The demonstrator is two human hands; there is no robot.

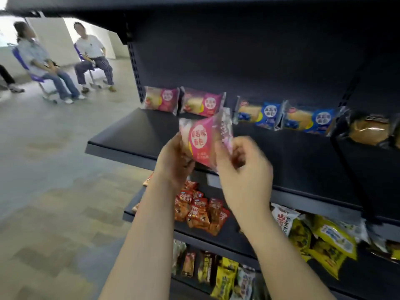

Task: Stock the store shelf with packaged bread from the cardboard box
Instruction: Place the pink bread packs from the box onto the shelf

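The left hand point(175, 156) and the right hand point(242, 167) hold 1 pink bread pack point(200, 141) up in the air, just in front of the shelf point(129, 133). The left hand has its fingers curled round the pack's left side, coming in from 8 o'clock. The right hand pinches the pack's crinkly right edge, coming in from 4 o'clock. The pack is not on the shelf yet.

Some of the job looks done. At the back of the shelf stand 2 pink packs point(161, 100), at 11 and 12 o'clock from the one in the hands. 2 blue packs point(258, 114) stand at 2 o'clock. A brown bread pack point(370, 129) sits far off at 3 o'clock. That makes 5 packs in a row along the back.

A lot looks left to do. The front part of the shelf has no bread on it, so there is room for many more. I think this pink pack belongs by the other pink ones, maybe in front of them. The cardboard box is not in the picture, so I cannot tell how much bread is left in it.

Down at 6 o'clock, a lower shelf holds red snack bags point(199, 210). They are not part of this job.
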